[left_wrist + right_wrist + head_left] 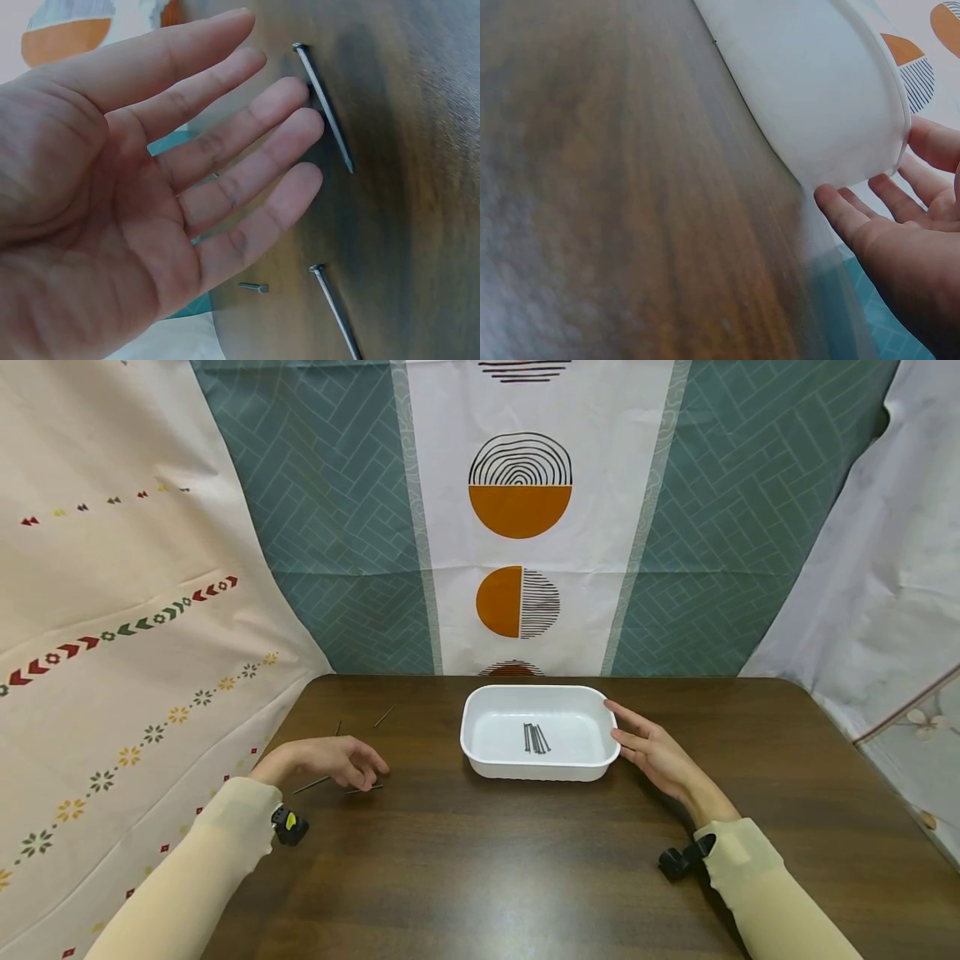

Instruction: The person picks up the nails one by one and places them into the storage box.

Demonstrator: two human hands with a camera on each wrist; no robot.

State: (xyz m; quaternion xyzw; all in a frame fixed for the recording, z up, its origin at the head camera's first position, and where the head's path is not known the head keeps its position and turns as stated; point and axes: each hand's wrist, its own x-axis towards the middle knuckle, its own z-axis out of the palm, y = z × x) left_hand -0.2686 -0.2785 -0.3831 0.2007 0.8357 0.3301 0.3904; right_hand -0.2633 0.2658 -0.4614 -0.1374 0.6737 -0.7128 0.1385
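Over the left part of the table, my left hand point(341, 762) hovers with loosely bent fingers and nothing in its palm. Just beyond its fingertips in the left wrist view lies a steel nail point(325, 109); a second nail point(335, 307) lies lower down. Two more nails show behind the hand in the head view, one of them a slanted nail point(384, 717). My right hand point(660, 758) rests its extended fingers against the right end of a white plastic tray point(540, 772). Several nails point(536, 738) lie together on the tray's floor.
The dark wooden table point(465, 868) ends at a patterned curtain point(517, 610) behind the tray. A light embroidered cloth point(150, 693) hangs along the left side, and a white cloth point(877, 585) along the right.
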